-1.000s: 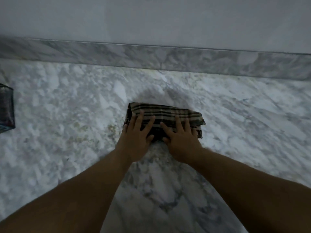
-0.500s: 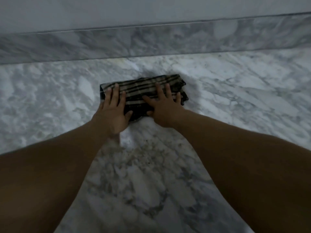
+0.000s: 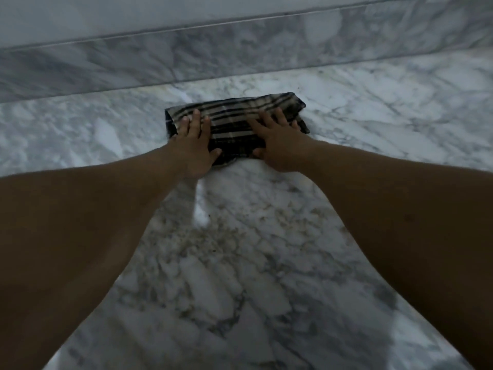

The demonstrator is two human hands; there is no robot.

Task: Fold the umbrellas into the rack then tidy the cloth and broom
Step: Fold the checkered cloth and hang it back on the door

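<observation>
1. Fingers (image 3: pixel 197 121) of the left hand (image 3: pixel 196 148) lie straight and spread on the left end of the folded cloth (image 3: pixel 234 121); the thumb rests at the cloth's near edge. They grasp nothing, only press flat.
2. Right hand (image 3: pixel 280 145) does the same on the right end: fingers extended on top, thumb tucked at the near edge, no pinch that can be seen.
3. The cloth is a striped, dark-and-pale bundle lying on the marble floor (image 3: pixel 240 263), close to the far edge where the floor meets the marble skirting (image 3: pixel 240 57), but apart from it.
4. Judged from this, the step in hand is pressing the fold flat, or sliding the bundle along the floor.
5. To do it well: keep both palms level so the layers do not shear; the right end looks looser, with a corner sticking out, so it likely needs squaring before lifting.
6. Polished marble probably lets the cloth slip, so downward pressure should lead over forward push.
7. No umbrella, rack or broom is in view.
8. No brand, label or readable writing shows on anything.
</observation>
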